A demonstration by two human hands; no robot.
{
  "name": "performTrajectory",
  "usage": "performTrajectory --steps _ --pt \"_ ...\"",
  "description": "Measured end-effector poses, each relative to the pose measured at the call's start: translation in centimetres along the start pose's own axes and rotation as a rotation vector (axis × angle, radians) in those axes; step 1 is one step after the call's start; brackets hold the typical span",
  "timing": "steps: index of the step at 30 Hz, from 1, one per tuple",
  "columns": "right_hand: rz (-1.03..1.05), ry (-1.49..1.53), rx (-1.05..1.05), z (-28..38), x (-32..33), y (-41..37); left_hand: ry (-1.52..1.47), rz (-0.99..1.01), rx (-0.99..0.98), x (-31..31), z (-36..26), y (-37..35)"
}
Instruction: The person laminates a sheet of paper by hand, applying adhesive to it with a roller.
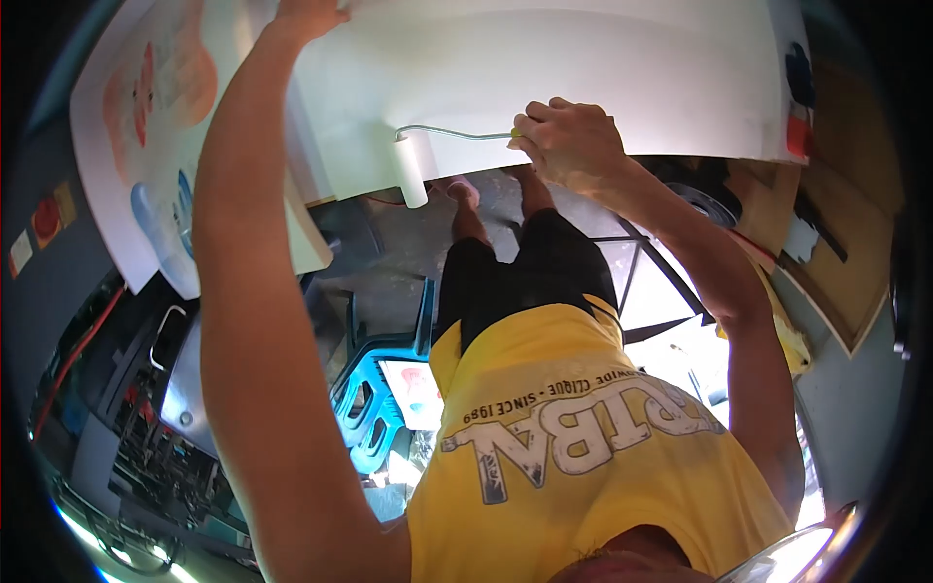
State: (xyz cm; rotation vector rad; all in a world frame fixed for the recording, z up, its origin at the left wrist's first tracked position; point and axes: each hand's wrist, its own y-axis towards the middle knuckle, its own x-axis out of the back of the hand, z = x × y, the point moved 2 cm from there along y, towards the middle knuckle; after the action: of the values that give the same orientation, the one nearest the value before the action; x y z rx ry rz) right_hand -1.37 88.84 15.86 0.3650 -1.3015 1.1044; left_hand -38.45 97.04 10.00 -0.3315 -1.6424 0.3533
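My right hand (571,141) is closed around the handle of a small paint roller (411,173). The roller has a white sleeve on a bent wire frame, and a bit of yellow-green handle shows by my fingers. Its sleeve lies across the near edge of a large white panel (554,68). My left arm reaches up over the left side of this panel. At the top edge of the view, my left hand (309,15) is partly cut off, so its fingers are mostly hidden.
A white sheet with red and blue painted figures (146,97) stands left of the panel. Blue plastic stools (374,398) are below, near my legs. Wooden boards (826,253) lean at the right. A red and dark blue object (798,102) sits at the panel's right edge.
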Motion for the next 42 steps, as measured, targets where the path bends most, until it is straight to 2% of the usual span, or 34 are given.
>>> performTrajectory --steps 1,4,8,11,17,20,24,25,28,31,34,37,40,42 --pt "0.0 -0.058 0.029 -1.2 0.1 -1.0 0.007 0.011 0.0 0.3 0.1 0.1" --pt "-0.045 -0.118 -0.006 -6.0 0.7 -5.0 -0.008 -0.169 -0.101 -3.7 3.4 2.0" --pt "-0.076 -0.26 0.023 -14.0 1.7 -11.9 -0.068 -0.12 -0.088 -2.7 2.7 1.4" --pt "-0.169 -0.179 -0.029 -19.7 3.3 -17.1 -0.085 -0.115 -0.102 -2.3 2.6 1.2" --pt "-0.185 -0.273 -0.082 -29.5 4.1 -25.8 -0.132 -0.095 -0.154 -2.0 2.5 0.9" --pt "-0.191 -0.297 -0.119 -33.0 5.2 -29.5 -0.121 -0.118 -0.233 -2.3 3.3 1.2" --pt "-0.123 -0.338 -0.228 -36.4 7.4 -33.2 -0.118 -0.081 -0.168 -1.5 2.2 0.9" --pt "-0.051 -0.336 -0.313 -36.8 8.1 -33.8 -0.115 -0.074 -0.15 -1.4 2.1 0.9" --pt "0.006 -0.299 -0.368 -37.6 10.5 -34.6 -0.16 -0.06 -0.124 -1.5 2.1 0.9" --pt "-0.132 -0.372 -0.297 -37.8 12.9 -33.8 -0.119 -0.087 -0.162 -1.7 2.3 1.1" --pt "-0.094 -0.282 -0.192 -41.3 12.9 -31.5 -0.137 -0.079 -0.138 -1.5 2.1 0.8" --pt "-0.146 -0.395 -0.129 -43.1 13.3 -28.5 -0.16 -0.106 -0.194 -1.3 1.8 0.6" --pt "-0.112 -0.337 -0.087 -43.5 13.9 -25.5 -0.133 -0.113 -0.207 -1.8 2.5 0.9" --pt "-0.017 -0.306 -0.114 -42.2 13.9 -23.4 -0.149 -0.134 -0.203 -2.1 2.7 0.9"
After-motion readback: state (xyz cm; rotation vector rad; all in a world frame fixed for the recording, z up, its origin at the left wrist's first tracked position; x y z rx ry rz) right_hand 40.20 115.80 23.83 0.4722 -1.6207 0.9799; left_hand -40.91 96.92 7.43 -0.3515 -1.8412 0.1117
